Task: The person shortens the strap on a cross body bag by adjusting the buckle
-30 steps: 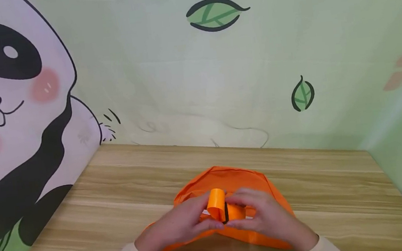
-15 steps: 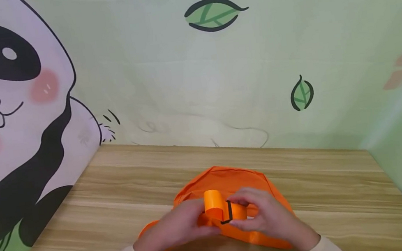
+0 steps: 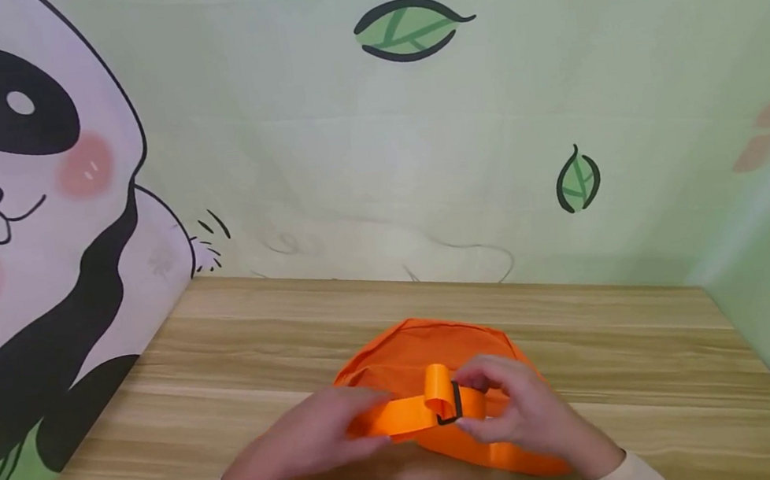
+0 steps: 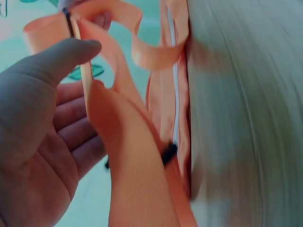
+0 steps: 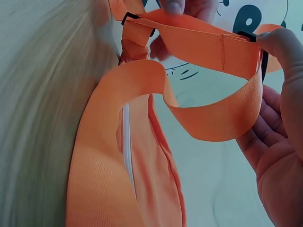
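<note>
Wood-grain table (image 3: 195, 388) stretched back to pale green backdrop (image 3: 270, 110), printed leaf (image 3: 407, 29) up high, big panda (image 3: 56, 230) looming left! Orange bag (image 3: 432, 337) lay on wood, white zip (image 5: 127, 142) along side. Above it, broad strap (image 3: 405, 417) curled into loop by black buckle (image 3: 457, 402): left hand (image 3: 322, 437) pinched strap, right hand (image 3: 518, 407) gripped it beside buckle!

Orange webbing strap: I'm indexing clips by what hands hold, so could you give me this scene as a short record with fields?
Left hand: pinches the orange webbing strap
Right hand: pinches the strap at the black slider buckle
Strap shape: a loop sticks up beside the buckle
Orange bag: lies on the wood-grain table; white zipper
Backdrop: printed panda, green leaves
</note>
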`<control>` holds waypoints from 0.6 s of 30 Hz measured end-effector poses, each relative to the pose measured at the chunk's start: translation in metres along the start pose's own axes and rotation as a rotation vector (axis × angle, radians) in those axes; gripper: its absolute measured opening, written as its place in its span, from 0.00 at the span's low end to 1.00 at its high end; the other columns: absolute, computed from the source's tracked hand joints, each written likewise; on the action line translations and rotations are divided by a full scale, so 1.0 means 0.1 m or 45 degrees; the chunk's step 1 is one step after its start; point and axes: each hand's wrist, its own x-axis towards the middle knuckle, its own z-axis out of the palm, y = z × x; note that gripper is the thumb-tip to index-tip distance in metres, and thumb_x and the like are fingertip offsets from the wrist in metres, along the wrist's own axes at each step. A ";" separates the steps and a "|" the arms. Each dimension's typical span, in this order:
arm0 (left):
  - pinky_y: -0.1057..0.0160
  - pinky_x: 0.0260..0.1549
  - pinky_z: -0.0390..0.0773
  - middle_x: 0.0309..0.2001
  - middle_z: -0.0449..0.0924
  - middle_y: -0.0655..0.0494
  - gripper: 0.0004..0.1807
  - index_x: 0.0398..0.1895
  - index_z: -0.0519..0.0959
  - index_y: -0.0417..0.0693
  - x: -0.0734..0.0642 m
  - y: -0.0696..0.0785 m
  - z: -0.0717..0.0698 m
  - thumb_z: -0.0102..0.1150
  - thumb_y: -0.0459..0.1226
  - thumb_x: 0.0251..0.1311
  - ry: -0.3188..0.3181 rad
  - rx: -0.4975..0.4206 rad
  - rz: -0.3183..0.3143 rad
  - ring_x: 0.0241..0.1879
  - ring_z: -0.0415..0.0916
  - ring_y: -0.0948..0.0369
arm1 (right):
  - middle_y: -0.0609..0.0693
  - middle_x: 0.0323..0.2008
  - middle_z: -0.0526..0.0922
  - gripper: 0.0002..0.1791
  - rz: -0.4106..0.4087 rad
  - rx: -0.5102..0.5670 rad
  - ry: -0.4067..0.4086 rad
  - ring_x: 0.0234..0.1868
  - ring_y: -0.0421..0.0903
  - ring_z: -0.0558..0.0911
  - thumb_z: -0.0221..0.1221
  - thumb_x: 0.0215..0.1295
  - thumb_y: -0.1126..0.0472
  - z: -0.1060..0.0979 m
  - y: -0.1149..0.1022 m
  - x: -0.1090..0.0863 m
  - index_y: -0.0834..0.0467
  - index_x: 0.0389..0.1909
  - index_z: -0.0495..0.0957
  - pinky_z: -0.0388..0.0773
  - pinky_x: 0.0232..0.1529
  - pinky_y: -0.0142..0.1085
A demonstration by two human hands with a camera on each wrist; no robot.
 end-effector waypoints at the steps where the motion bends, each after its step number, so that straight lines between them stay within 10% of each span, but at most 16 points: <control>1: 0.62 0.54 0.85 0.55 0.88 0.63 0.20 0.62 0.85 0.52 -0.03 -0.03 -0.01 0.70 0.47 0.71 0.005 0.005 0.009 0.48 0.81 0.68 | 0.46 0.42 0.88 0.22 0.020 0.004 0.002 0.40 0.36 0.82 0.79 0.56 0.65 -0.01 0.00 -0.01 0.56 0.50 0.84 0.87 0.45 0.34; 18: 0.59 0.50 0.88 0.52 0.91 0.62 0.20 0.60 0.87 0.51 -0.43 -0.32 -0.23 0.73 0.47 0.70 0.117 0.066 0.047 0.46 0.84 0.69 | 0.50 0.41 0.87 0.22 -0.009 0.129 0.033 0.39 0.40 0.83 0.78 0.55 0.71 -0.08 0.03 -0.05 0.58 0.49 0.82 0.87 0.45 0.33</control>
